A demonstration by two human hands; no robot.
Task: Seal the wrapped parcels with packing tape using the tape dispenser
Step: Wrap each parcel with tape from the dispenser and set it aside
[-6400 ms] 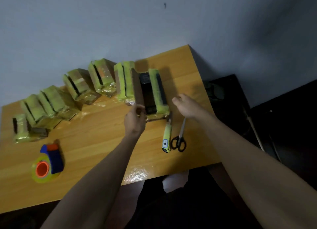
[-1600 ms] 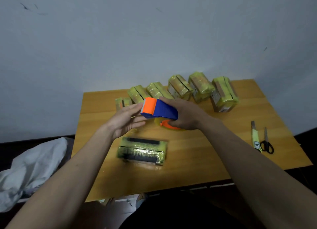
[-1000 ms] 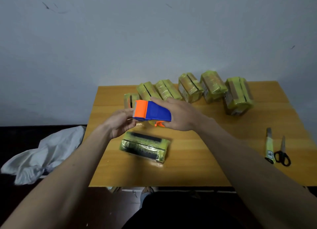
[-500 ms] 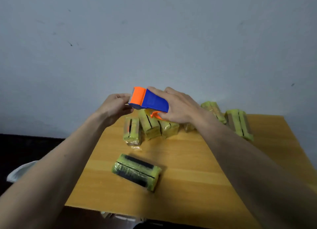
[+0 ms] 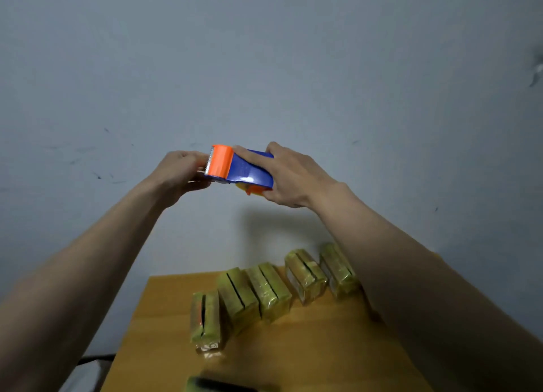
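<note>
one parcel [image 5: 217,385] lies flat at the near edge of the wooden table [image 5: 308,359], cut off by the bottom of the view, with only its dark top and a strip of yellow-green wrap showing. just beyond it a row of five wrapped parcels [image 5: 273,291] stands on edge, running from near left to far right in a slanting line. the nearest left one [image 5: 205,321] stands a little apart from the others and shows a dark slit with a touch of orange down its middle. the next two [image 5: 255,294] lean against each other, and the last two [image 5: 320,274] stand further right, the far one partly hidden by the right forearm. all are in shiny yellow-green wrap.

both arms are raised well above the table, in front of the pale wall [image 5: 293,68]. the right hand [image 5: 291,177] grips the blue body of the tape dispenser [image 5: 241,169], fingers laid over its top and thumb curled beneath near the orange roll core. the dispenser's orange head with its toothed blade points left. the left hand [image 5: 182,175] is right at that blade, fingers curled in toward it; they seem to pinch the tape end, but the tape itself is too faint to tell for sure. the two hands are close together, joined only by the dispenser between them.
</note>
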